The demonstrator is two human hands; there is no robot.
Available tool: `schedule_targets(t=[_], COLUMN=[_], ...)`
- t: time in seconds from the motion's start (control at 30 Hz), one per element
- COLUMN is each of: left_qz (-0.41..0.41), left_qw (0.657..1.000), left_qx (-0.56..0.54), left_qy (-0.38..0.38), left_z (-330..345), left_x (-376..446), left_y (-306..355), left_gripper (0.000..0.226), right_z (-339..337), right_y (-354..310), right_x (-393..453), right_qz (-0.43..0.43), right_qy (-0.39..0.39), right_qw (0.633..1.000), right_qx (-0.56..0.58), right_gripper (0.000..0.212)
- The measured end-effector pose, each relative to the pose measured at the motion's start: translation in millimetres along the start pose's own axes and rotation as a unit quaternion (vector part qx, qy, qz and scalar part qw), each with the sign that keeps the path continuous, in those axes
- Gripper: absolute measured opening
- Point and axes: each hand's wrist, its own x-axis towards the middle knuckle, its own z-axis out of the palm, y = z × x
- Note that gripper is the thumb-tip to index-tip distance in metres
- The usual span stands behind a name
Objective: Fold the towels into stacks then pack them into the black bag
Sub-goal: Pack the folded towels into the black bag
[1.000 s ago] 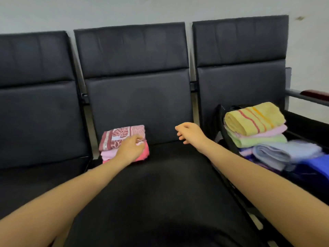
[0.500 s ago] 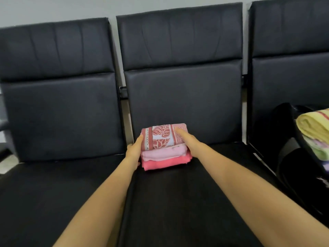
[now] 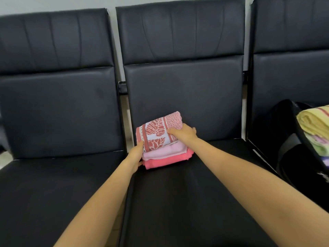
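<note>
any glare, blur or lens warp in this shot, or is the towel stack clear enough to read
Head view: soft glare on the seat backs; wide-angle bend along the chair edges; the towel stack, left hand and right hand look sharp; the black bag is cut off at the right edge.

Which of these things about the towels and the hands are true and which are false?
1. Both hands hold the stack. True: the left hand and right hand grip the towel stack.
2. The top towel is plain blue. False: the top towel is pink and white with leaf shapes.
3. The stack sits on the middle seat. True.
4. The black bag holds nothing. False: a yellow towel lies in it.
</note>
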Motion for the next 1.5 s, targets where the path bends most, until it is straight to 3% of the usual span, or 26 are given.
schedule_targets(t=[0.1, 0.23, 0.37, 0.47, 0.53, 0.63, 0.73, 0.93, 1.03, 1.13, 1.27, 1.37, 1.43, 1.5], left_qz=[0.003, 0.01, 0.063, 0.127, 0.107, 0.027, 0.009, 0.053, 0.043, 0.021, -0.012, 0.009, 0.026, 0.047], left_qw=[1.0, 1.0, 0.998, 0.989, 0.985, 0.958, 0.918, 0.927, 0.887, 0.869, 0.877, 0.893, 0.912, 0.917], left_qx=[0.003, 0.016, 0.024, -0.072, -0.136, -0.27, -0.349, -0.237, -0.225, -0.208, -0.169, -0.065, 0.062, 0.136], left_qy=[0.016, 0.01, 0.002, 0.005, 0.007, -0.09, -0.186, -0.287, -0.4, -0.448, -0.449, -0.444, -0.405, -0.372], left_z=[0, 1, 4, 6, 8, 25, 65, 192, 267, 329, 409, 442, 450, 451], left_x=[0, -5, -19, -37, -46, -62, -89, -149, -181, -203, -225, -235, -235, -229], left_y=[-3, -1, 11, 26, 38, 55, 76, 104, 97, 85, 57, 34, 17, 3], left_gripper=[0.047, 0.05, 0.055, 0.054, 0.066, 0.083, 0.079, 0.062, 0.074, 0.081, 0.067, 0.041, 0.035, 0.045], right_z=[3, 5, -6, -31, -56, -102, -162, -290, -355, -406, -465, -492, -495, -484], right_y=[-12, -25, -49, -77, -94, -109, -103, -52, -12, 28, 97, 150, 185, 213], right_x=[-5, -7, -11, -22, -36, -66, -96, -150, -171, -187, -206, -205, -201, -196], right_qz=[-0.029, -0.006, 0.003, -0.012, -0.013, -0.006, -0.011, -0.04, -0.05, -0.023, 0.019, 0.049, 0.092, 0.132], right_qy=[-0.054, -0.053, -0.01, 0.002, -0.019, -0.069, -0.06, 0.018, 0.083, 0.129, 0.194, 0.257, 0.289, 0.298], right_qw=[0.988, 0.977, 0.968, 0.952, 0.933, 0.906, 0.903, 0.921, 0.939, 0.947, 0.936, 0.929, 0.935, 0.942], right_qx=[0.139, 0.207, 0.251, 0.307, 0.358, 0.418, 0.425, 0.387, 0.33, 0.293, 0.292, 0.263, 0.182, 0.073], right_gripper=[0.053, 0.034, 0.04, 0.045, 0.051, 0.035, 0.027, 0.022, 0.022, 0.016, 0.021, 0.043, 0.049, 0.058])
